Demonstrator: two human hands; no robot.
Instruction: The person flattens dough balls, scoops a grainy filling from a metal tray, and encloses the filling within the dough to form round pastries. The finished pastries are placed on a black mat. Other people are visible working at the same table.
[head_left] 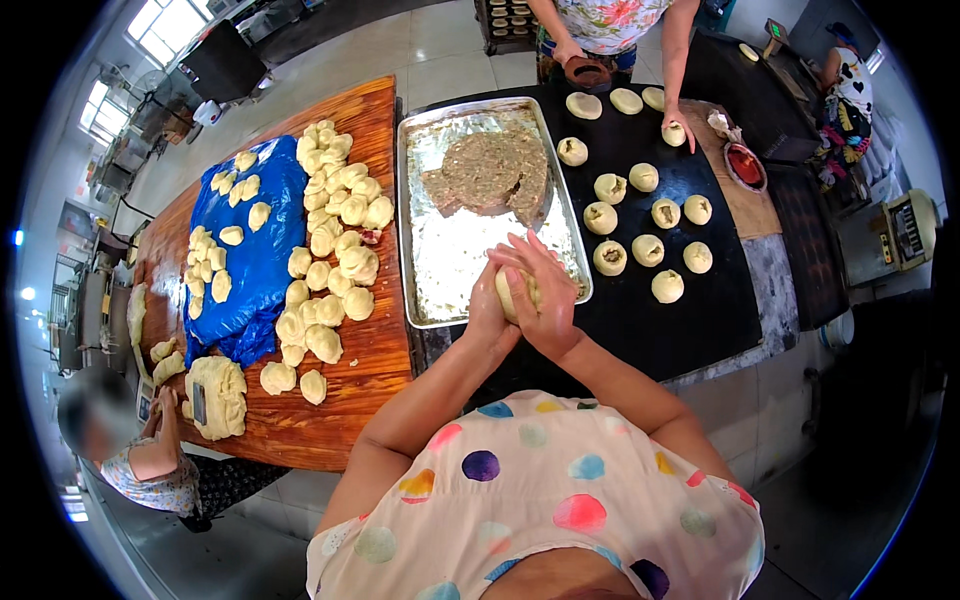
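Observation:
Between my two hands, over the near end of a metal tray (405, 240), is a pale dough ball (508, 294). My left hand (486, 302) cups it from the left. Wrapped round its other side, my right hand (550, 300) has its fingers crossing toward the left ones, so much of the ball is hidden. A mound of brownish ground filling (495, 165) lies in the far half of the tray. To the right, several round filled buns (648, 250) sit on a black sheet (700, 325), some showing filling at the top.
Left of the tray, a wooden table (385, 400) bears many dough pieces (325, 343), a blue plastic sheet (265, 215) and a dough slab (215, 400). Across the black sheet, a co-worker's hand (678, 125) touches a bun. Another person (140, 450) works at lower left. A bowl of red stuff (745, 166) stands right.

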